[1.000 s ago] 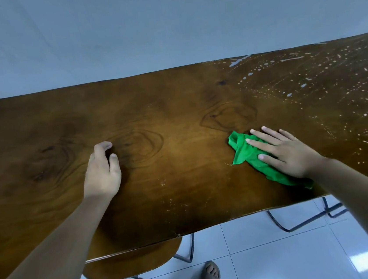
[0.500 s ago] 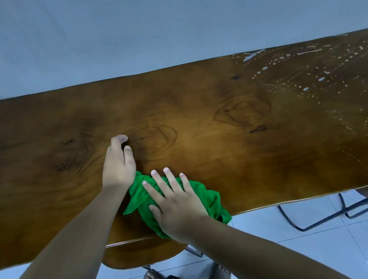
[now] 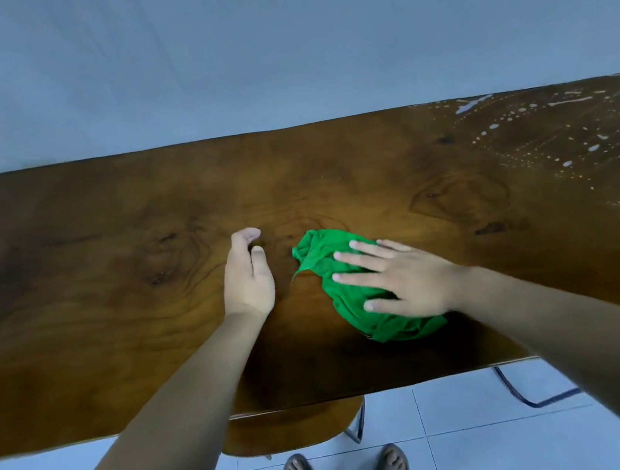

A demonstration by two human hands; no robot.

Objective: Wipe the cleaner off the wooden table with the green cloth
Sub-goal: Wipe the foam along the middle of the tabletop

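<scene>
While my right hand (image 3: 402, 282) lies flat on the green cloth (image 3: 316, 255), with the fingers straight and spread, nothing is gripped; the cloth is only pressed under my palm onto the wooden table (image 3: 76, 300). It is bunched into a loose heap near the middle of the table, a little toward the near edge; it lies just beside my left hand (image 3: 247, 276), with a narrow strip of wood between them. The left hand rests on the table with loosely bent fingers and holds nothing.

The white drops of cleaner (image 3: 560, 136) are at the far right corner, well apart from the cloth; the wood around the cloth shows no drops, so I judge that the middle and left parts are done and the right part is not yet wiped.

I think several things could go wrong from here. Because my fingers do not grip, the cloth can slip out from under the palm if I push fast, and then my bare hand goes over the wet wood. Because the cloth is crumpled, only a small part touches the table, so it may smear the drops instead of taking them up. Some drops lie close to the far edge, and a long push may send them over it. The drops also continue past the right border of the view, so I cannot tell how much remains there.
</scene>
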